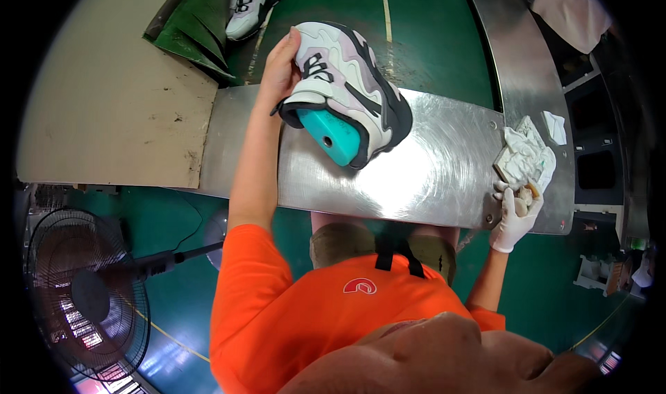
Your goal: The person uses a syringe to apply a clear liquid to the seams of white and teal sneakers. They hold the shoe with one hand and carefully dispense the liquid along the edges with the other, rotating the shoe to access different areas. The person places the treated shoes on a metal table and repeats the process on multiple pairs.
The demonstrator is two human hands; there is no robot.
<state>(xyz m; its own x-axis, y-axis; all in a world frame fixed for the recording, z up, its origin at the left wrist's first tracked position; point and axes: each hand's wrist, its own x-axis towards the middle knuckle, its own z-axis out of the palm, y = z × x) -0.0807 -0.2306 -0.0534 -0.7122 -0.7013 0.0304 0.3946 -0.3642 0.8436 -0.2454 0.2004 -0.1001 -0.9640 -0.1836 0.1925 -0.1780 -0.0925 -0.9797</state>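
Observation:
My left hand [281,68] is bare and closed on the toe side of a sneaker [340,82], white and pale lilac with black trim and laces. The shoe is tilted over the metal bench with its heel toward me. A teal shoe last [325,134] with a round hole fills its opening. Over at the bench's right end is my right hand [515,222], in a white glove, its fingers curled around a small pale, yellowish lump [525,197] whose kind I cannot make out. A crumpled white cloth [522,151] lies just beyond that hand.
The metal bench [312,179] runs across in front of me, beside a green conveyor belt [437,40]. Another sneaker [250,9] sits on the belt, near a green flap [191,30]. A beige board [118,116] covers the left; a fan [90,293] stands below it.

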